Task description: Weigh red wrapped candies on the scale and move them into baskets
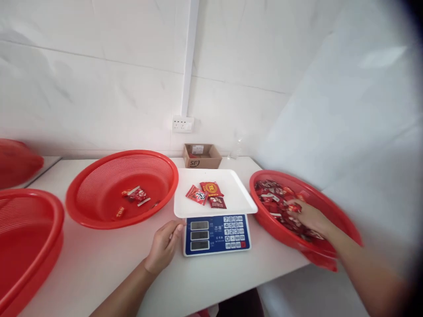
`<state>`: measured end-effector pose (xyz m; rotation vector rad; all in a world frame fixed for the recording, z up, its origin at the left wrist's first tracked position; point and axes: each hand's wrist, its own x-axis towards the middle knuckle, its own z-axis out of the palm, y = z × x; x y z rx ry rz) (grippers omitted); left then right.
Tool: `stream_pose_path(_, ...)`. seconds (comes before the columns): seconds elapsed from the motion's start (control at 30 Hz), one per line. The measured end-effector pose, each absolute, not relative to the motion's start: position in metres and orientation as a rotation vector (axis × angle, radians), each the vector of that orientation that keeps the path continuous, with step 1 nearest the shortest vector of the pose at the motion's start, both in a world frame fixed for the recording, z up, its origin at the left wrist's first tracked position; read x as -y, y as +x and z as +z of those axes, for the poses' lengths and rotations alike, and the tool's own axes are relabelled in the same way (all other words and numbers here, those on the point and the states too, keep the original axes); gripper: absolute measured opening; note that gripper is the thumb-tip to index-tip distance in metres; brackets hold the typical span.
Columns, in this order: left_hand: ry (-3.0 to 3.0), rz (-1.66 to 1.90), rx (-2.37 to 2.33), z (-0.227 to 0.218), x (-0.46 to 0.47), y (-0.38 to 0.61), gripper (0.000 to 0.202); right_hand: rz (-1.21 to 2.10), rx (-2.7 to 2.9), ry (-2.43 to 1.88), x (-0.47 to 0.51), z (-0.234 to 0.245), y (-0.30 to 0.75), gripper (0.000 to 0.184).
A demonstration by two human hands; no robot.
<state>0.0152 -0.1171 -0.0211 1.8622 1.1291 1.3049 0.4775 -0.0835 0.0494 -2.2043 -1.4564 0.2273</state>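
My left hand point(164, 245) rests on the table with its fingers curled together, its thumb side at the left edge of the digital scale point(217, 233). Nothing shows in it. Three small wrapped snack packets lie on the scale's white pan point(238, 187): a red one with a gold round mark point(212, 189), a red one with dark characters point(197, 195) and a dark red one point(217, 202). On the right, my right hand point(310, 219) reaches into a red basket point(343, 218) full of wrapped snacks, its fingers closed on a red snack packet point(295, 207).
Left of the scale, a red mesh basket point(99, 185) holds a few packets. Another red basket point(33, 246) stands nearer at the left edge. Behind the scale sit an open cardboard box point(203, 163) and clear plastic point(235, 149) against the wall.
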Motion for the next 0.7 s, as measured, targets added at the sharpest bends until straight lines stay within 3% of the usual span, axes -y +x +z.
stream_pose_path(0.5, 1.906, 1.339, -1.107, -0.02, 0.115, 0.015, 0.028, -0.006, 1.268, -2.218, 0.08, 0.095, 0.446, 0.022)
stream_pose_path(0.7, 1.894, 1.317, -1.091, -0.019, 0.117, 0.017, 0.03, 0.497, 1.266, -1.704, 0.065, 0.106, 0.34, 0.028)
